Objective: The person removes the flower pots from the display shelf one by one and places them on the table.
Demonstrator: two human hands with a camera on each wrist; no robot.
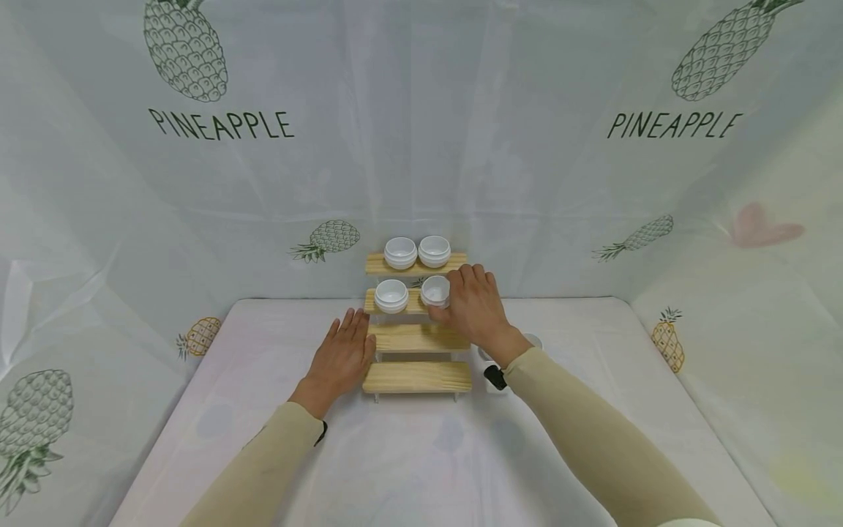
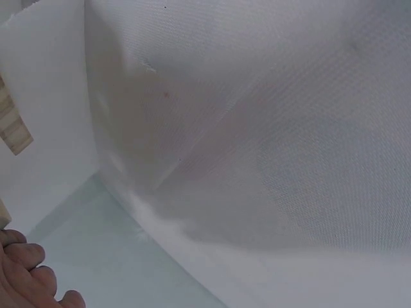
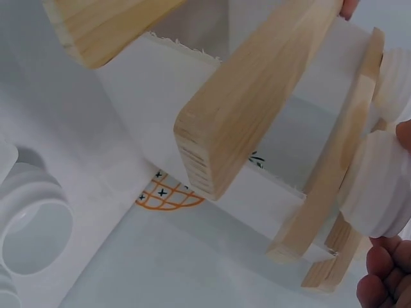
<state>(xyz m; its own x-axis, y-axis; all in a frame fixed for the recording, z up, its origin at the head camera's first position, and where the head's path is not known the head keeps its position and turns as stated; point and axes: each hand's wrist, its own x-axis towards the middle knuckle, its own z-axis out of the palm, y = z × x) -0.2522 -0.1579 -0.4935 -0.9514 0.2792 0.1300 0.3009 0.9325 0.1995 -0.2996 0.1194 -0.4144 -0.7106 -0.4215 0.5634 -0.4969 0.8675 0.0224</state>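
Note:
A wooden stepped shelf with several tiers stands at the middle of the table. Two white ribbed bowls sit on its top tier. On the second tier sits one white bowl, and beside it my right hand grips another white bowl by its right side. In the right wrist view the fingers curl round that bowl against the plank. My left hand lies flat on the table just left of the shelf, holding nothing. Only its fingertips show in the left wrist view.
More white bowls stand on the table right of the shelf, partly hidden by my right forearm; the right wrist view shows them stacked. Pineapple-print cloth walls close in the back and both sides.

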